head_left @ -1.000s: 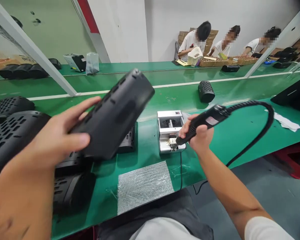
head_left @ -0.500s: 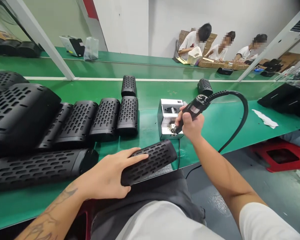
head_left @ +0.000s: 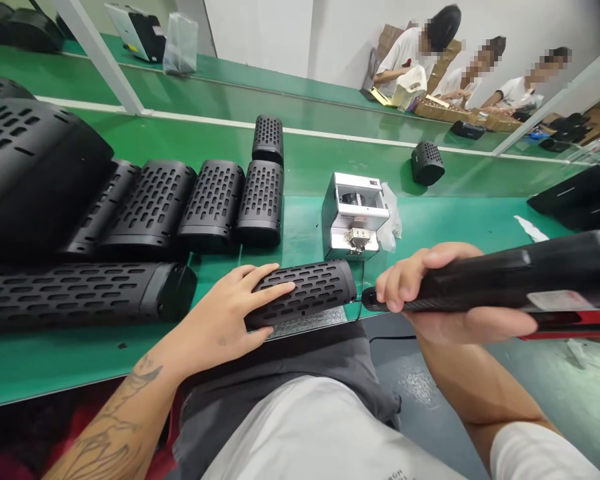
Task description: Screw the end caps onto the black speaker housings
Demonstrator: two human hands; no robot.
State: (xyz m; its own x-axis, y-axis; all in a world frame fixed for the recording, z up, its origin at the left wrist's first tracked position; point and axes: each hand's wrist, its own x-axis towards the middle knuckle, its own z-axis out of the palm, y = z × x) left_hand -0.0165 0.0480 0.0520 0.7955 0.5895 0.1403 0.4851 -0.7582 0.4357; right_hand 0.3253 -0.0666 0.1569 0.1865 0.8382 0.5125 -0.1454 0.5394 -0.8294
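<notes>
My left hand [head_left: 240, 310] is wrapped over a black slotted speaker-like housing [head_left: 307, 287], which lies on its side at the bench's front edge. A black electric screwdriver [head_left: 500, 273] is in the closed fingers of my right hand [head_left: 430, 287]. It lies almost level, and its tip points left at the right end of the housing. Whether tip and housing touch, I cannot tell. Just behind the housing stands a silver screw feeder [head_left: 359, 217].
Several black slotted housings [head_left: 213, 203] stand in a row at the left, beside a larger one [head_left: 35, 180]. Another small housing [head_left: 427, 163] sits behind the feeder. A plastic bag [head_left: 390, 217] lies beside the feeder. Co-workers [head_left: 423, 53] sit across the far bench.
My right hand has moved the screwdriver from the screw feeder to the right end of the housing and tilted it level. My left hand still holds the housing, now turned a little flatter.
</notes>
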